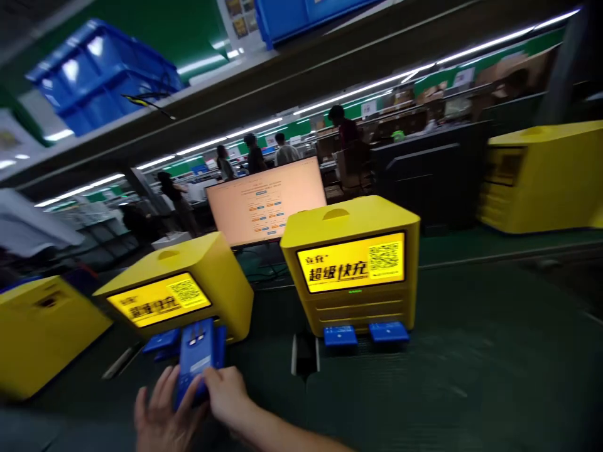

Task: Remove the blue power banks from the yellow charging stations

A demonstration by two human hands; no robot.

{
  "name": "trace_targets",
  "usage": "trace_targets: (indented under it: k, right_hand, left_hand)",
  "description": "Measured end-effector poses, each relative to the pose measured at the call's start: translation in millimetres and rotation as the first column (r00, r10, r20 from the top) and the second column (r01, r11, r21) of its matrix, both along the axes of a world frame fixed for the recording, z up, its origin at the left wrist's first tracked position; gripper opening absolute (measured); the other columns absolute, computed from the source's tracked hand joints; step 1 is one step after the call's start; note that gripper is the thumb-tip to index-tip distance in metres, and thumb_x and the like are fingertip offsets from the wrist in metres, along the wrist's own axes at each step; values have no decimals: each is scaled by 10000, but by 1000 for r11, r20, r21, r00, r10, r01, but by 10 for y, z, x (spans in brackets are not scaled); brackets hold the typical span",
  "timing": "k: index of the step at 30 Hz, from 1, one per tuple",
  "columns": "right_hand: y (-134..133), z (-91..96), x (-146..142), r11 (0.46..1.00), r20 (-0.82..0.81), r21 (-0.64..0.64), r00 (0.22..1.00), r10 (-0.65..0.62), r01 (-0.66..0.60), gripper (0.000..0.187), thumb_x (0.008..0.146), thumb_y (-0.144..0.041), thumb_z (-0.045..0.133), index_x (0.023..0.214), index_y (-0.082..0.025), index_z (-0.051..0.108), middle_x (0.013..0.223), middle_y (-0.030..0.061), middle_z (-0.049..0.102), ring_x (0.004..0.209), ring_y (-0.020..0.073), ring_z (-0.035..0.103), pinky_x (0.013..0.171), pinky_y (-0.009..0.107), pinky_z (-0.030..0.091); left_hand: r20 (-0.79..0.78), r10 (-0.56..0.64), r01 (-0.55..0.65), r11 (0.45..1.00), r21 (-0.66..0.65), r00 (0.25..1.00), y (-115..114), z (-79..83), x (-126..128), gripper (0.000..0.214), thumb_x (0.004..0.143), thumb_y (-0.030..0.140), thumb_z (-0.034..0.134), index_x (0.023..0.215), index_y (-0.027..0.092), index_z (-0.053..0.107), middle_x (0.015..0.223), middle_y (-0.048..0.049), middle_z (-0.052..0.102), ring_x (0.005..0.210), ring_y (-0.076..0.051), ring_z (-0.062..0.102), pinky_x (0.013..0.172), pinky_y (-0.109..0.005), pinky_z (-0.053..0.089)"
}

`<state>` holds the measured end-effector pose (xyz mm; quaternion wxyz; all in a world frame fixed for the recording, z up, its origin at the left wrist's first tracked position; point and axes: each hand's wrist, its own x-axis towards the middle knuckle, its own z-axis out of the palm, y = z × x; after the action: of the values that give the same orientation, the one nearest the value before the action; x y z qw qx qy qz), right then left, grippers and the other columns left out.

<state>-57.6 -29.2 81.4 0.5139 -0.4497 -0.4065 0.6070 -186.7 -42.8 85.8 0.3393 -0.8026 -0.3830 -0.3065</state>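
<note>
A blue power bank (196,348) with two dark contact strips near its far end is between my hands, in front of the left yellow charging station (230,295). My left hand (164,411) grips its near left side, fingers curled against it. On the near right edge my right hand (227,395) pinches it, thumb near the label. More blue power banks (162,340) jut from the station's lower slots, partly hidden behind the held one. To the right, another yellow charging station (348,216) with a lit screen has two blue power banks (389,332) sticking out at its base.
More yellow stations stand at the far left (47,339) and far right (556,182). A monitor (268,201) is behind the middle. Overhead, a shelf (226,94) carries blue bins (103,75). The dark green bench has a slot (305,356). Several people are in the background.
</note>
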Motion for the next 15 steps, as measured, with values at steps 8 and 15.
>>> trace_targets:
  k: [8,15]
  right_hand:
    - [-180,87,0,1000,-78,-8,996,-29,29,499,821,-587,454,703,-156,675,756,107,674,754,266,623,656,295,460]
    - [-264,296,-61,1000,-179,1,984,-20,20,531,841,-552,360,938,-142,684,949,123,676,913,270,604,780,334,458]
  left_hand:
    - [-209,139,-140,990,12,968,-178,177,46,711,864,178,539,1451,287,154,1512,-166,153,1399,-272,148,1112,-560,121]
    - [-195,123,-120,992,26,973,82,180,-155,684,887,317,517,1453,300,133,1505,-180,147,1389,-317,164,1082,-605,147]
